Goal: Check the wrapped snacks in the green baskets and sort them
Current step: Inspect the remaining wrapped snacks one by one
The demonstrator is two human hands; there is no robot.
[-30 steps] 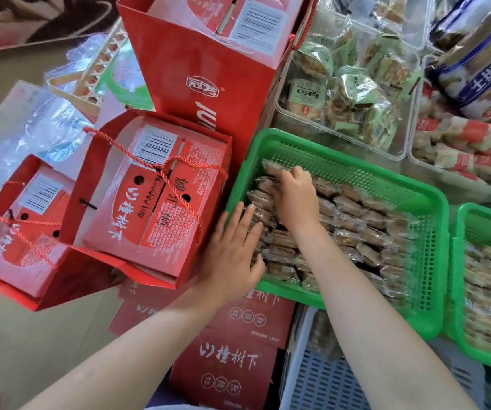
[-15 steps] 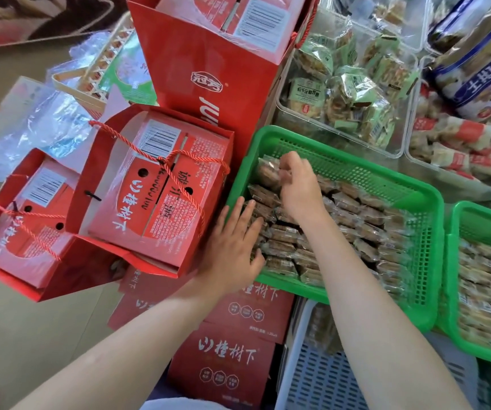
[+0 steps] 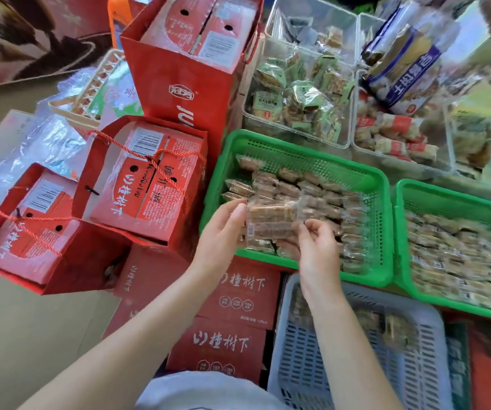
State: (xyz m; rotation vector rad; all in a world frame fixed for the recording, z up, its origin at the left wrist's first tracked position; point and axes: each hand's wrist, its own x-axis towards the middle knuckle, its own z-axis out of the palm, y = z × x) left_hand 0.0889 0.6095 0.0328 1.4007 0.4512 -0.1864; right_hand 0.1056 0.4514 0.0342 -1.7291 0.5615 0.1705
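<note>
Clear-wrapped snack held between both hands.

A clear-wrapped brown snack is lifted flat above the left green basket, which holds rows of similar packets (brownish, overlapping); the right green basket is packed with paler ones.

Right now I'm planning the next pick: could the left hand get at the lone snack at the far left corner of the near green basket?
Probably not yet: the left hand helps hold a wrapped snack, as does the right hand. Once freed, nothing covers the corner snack in the green basket.
</note>
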